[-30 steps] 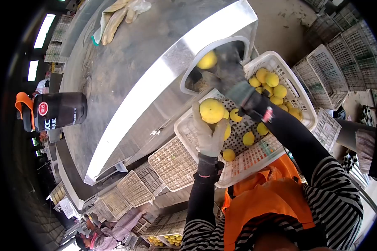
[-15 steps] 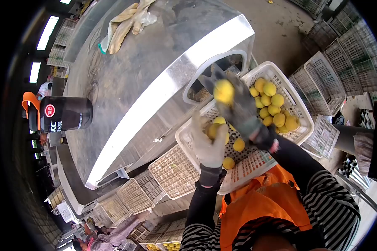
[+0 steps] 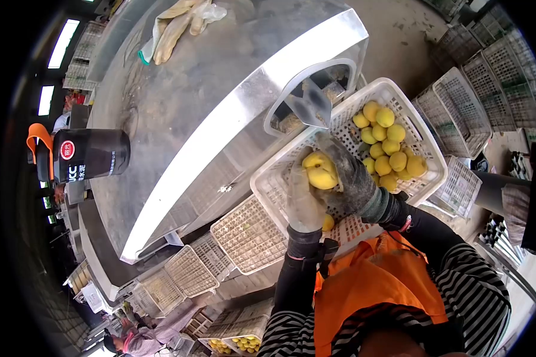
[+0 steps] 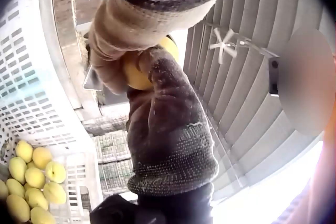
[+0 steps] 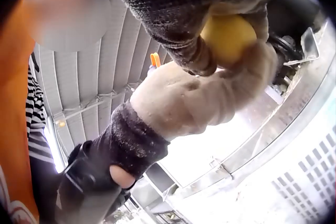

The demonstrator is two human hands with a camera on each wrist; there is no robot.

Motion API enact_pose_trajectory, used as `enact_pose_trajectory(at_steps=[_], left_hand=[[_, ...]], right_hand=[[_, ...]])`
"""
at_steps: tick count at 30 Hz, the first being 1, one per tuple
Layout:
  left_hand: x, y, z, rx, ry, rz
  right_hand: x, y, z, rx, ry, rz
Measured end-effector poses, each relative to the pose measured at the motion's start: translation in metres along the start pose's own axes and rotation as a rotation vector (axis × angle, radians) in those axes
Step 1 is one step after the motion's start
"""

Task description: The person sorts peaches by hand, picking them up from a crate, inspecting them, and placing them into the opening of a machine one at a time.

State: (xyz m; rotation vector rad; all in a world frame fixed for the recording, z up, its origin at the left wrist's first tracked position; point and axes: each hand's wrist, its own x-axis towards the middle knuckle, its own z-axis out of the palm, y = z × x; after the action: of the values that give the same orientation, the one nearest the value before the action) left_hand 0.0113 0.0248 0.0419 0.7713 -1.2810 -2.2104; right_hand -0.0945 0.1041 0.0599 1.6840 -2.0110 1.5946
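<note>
Head view: well left of the grip, a dark bottle (image 3: 95, 153) sits on a metal table (image 3: 178, 107). The pale-gloved left hand (image 3: 304, 205) curls round yellow fruit (image 3: 323, 176), gripped too by the dark-gloved right hand (image 3: 352, 178); just right of this grip, loose fruits (image 3: 390, 146) lie in a white crate (image 3: 412, 113).

Your left grip (image 3: 305, 202) is gloved in pale, matt, creased cloth; your right grip (image 3: 352, 177) in dark grey knit, rough and dusty. Fruit (image 3: 322, 173) between them: smooth skin. Crate (image 3: 427, 134) under them: white perforated plastic. Worktop (image 3: 178, 113) beyond: dull, scuffed metal, edge strip (image 3: 244, 95) bright and shiny. Jug (image 3: 98, 153) left of your left grip: dark, glossy, plastic-looking.
</note>
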Motion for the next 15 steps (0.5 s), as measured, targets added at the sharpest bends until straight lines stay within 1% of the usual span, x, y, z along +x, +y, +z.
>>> enact_pose_trajectory(at_steps=[2, 3, 4, 5, 6, 7, 8, 9, 10, 11, 12, 13, 14, 15], left_hand=[[-0.006, 0.016, 0.021, 0.028, 0.016, -0.003], [-0.004, 0.026, 0.036, -0.019, 0.049, 0.001], [-0.004, 0.031, 0.042, -0.059, 0.094, -0.004], [-0.003, 0.027, 0.037, -0.06, 0.094, -0.006], [0.0, 0.016, 0.024, -0.082, 0.143, 0.04], [0.008, -0.001, 0.007, -0.104, 0.193, 0.089], [0.024, -0.059, -0.044, 0.273, 0.123, 0.104], [0.041, -0.117, -0.094, 0.718, 0.073, 0.146], [0.058, -0.173, -0.143, 1.084, 0.041, 0.219], [0.057, -0.159, -0.124, 1.083, 0.037, 0.193], [0.057, -0.148, -0.1, 1.199, 0.233, -0.092], [0.058, -0.14, -0.083, 1.303, 0.417, -0.381], [0.065, -0.159, -0.09, 1.291, 0.409, -0.389], [0.074, -0.191, -0.107, 1.253, 0.334, -0.369]], right_hand=[[0.012, -0.015, -0.011, -0.016, -0.041, 0.169], [-0.01, 0.0, 0.01, 0.05, 0.061, 0.245], [-0.01, 0.008, 0.014, 0.046, 0.062, 0.246], [-0.006, 0.019, 0.016, -0.089, 0.091, 0.224], [0.004, 0.032, 0.017, -0.221, 0.119, 0.195], [0.034, 0.047, 0.01, -0.414, 0.106, -0.006], [0.04, 0.081, 0.035, -0.436, 0.037, 0.123], [0.064, 0.105, 0.052, -0.448, -0.06, 0.253], [0.069, 0.118, 0.067, -0.455, -0.165, 0.399], [0.068, 0.114, 0.062, -0.552, -0.033, 0.3], [0.069, 0.112, 0.056, -0.651, 0.089, 0.188], [0.046, 0.114, 0.059, -0.658, 0.071, 0.2], [0.006, 0.115, 0.062, -0.643, 0.064, 0.272], [-0.04, 0.117, 0.065, -0.625, 0.057, 0.344]])
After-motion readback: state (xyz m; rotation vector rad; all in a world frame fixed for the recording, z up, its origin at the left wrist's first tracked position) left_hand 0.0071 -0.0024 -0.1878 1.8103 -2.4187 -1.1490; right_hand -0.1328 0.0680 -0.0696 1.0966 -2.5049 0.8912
